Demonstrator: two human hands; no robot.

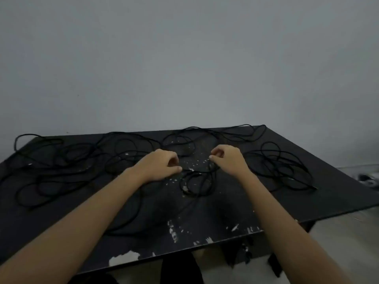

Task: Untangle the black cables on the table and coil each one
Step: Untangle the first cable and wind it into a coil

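Observation:
Black cables lie in loose tangles across a black table (256,203). One tangle (53,171) spreads over the left half, another (281,167) sits at the right. A smaller set of loops (196,183) lies in the middle, just in front of my hands. My left hand (162,166) hovers over the centre with fingers curled and thumb against fingertips, pinching a cable strand. My right hand (227,158) is a short way to its right, fingers curled, pinching a strand that runs down to the middle loops.
The tabletop has chipped white patches (172,230) near its front edge. A grey wall (184,68) stands right behind the table. Cable loops (242,132) reach the table's back edge. Pale floor (348,232) shows to the right.

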